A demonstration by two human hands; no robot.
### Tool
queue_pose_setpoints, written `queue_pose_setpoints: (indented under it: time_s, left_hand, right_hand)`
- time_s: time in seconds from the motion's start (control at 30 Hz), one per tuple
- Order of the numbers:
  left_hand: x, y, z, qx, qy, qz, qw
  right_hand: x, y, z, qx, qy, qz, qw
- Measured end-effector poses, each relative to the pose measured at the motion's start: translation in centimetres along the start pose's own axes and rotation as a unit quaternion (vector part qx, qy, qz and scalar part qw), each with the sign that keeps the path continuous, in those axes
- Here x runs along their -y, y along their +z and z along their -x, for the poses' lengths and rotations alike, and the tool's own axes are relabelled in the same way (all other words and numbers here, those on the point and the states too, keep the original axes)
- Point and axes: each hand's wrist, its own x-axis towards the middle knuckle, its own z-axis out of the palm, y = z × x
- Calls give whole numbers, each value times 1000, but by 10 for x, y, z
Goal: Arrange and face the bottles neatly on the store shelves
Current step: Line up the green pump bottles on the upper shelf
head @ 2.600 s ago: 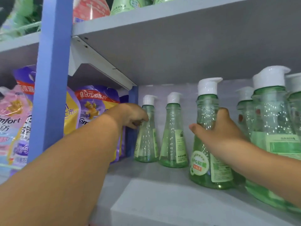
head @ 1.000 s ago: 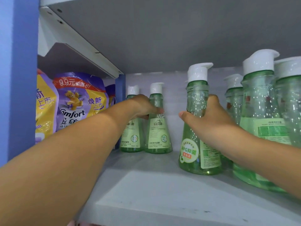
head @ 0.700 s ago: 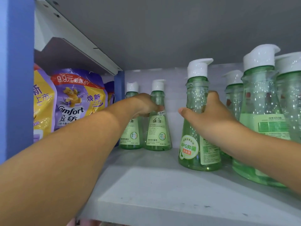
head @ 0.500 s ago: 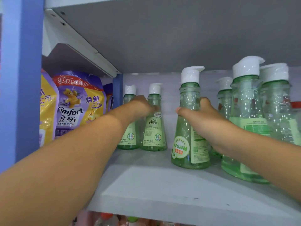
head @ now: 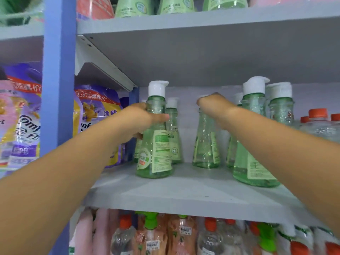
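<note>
We see the left hand [head: 139,120] wrapped around the neck of a green pump bottle [head: 155,144], thumb across the front, fingers curled behind. That bottle stands near the front left of the grey shelf [head: 184,196], its back label turned partly toward us and its white pump pointing right. Just behind it stand two more green bottles against the back wall: one [head: 173,133] shows clearly at its right, the other [head: 137,150] peeks out at its left (mostly hidden by the hand).

The right hand [head: 214,103] reaches further in and closes over the top of another green bottle [head: 206,144], covering its pump; the fingers curl down around the cap. This bottle stands toward the back, in the middle of the shelf, well apart from the one in the left hand.

To the right a large green bottle [head: 253,137] stands close to the front edge, with more white-capped ones behind it and orange-capped clear bottles [head: 318,122] beyond. Purple refill pouches [head: 97,115] fill the bay left of the blue upright [head: 59,89].
</note>
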Motion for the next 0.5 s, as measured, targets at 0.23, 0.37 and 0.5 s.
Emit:
queue_pose_setpoints:
  time_s: [0.23, 0.37, 0.5]
  left_hand:
    - [19, 6, -13, -148, -80, -107, 980]
    - [34, 1, -6, -77, -108, -107, 985]
    - [58, -1, 19, 1, -119, -252, 960]
  right_hand:
    - [-34, 23, -3, 3, 84, 96, 992]
    - [-30, 22, -2, 15, 44, 87, 995]
    - [-17, 19, 3, 202, 39, -85, 975]
